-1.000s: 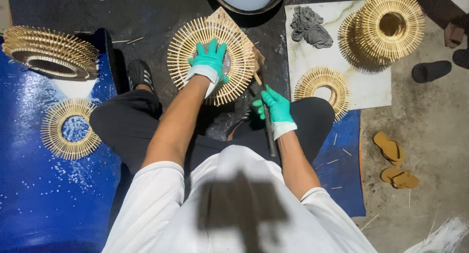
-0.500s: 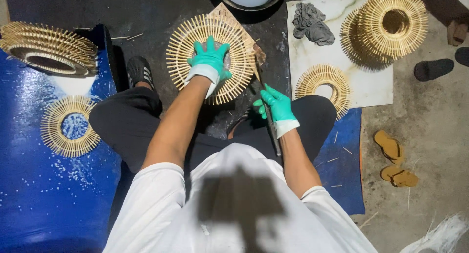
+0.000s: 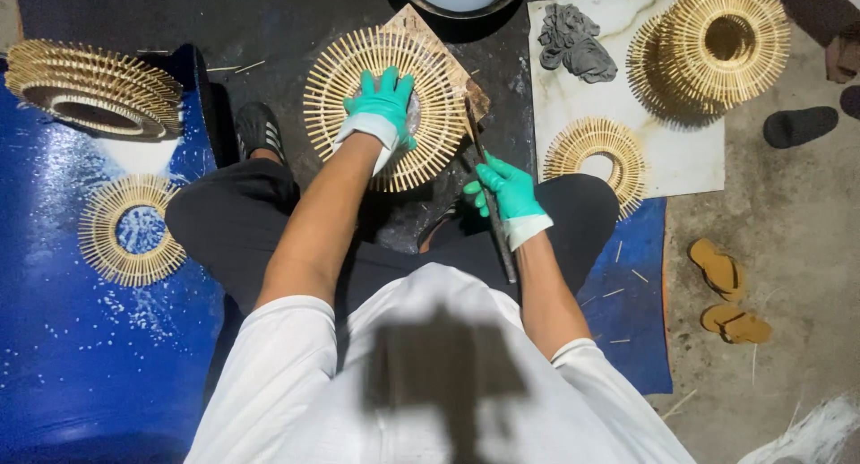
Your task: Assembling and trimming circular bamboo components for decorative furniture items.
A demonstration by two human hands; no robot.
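We are pressing our gloved left hand (image 3: 383, 106) flat on the bamboo-stick sunburst ring (image 3: 387, 107) lying ahead of our knees, while our right hand (image 3: 506, 188) is gripping a thin dark tool (image 3: 488, 191); steady pressure should be keeping the ring from shifting.

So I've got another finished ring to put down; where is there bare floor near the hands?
Bare patches: the blue sheet below the single ring on the left, and the concrete right of the marble slab, above the sandals. It is crowded around the left hand on the big ring and the right hand holding the tool.
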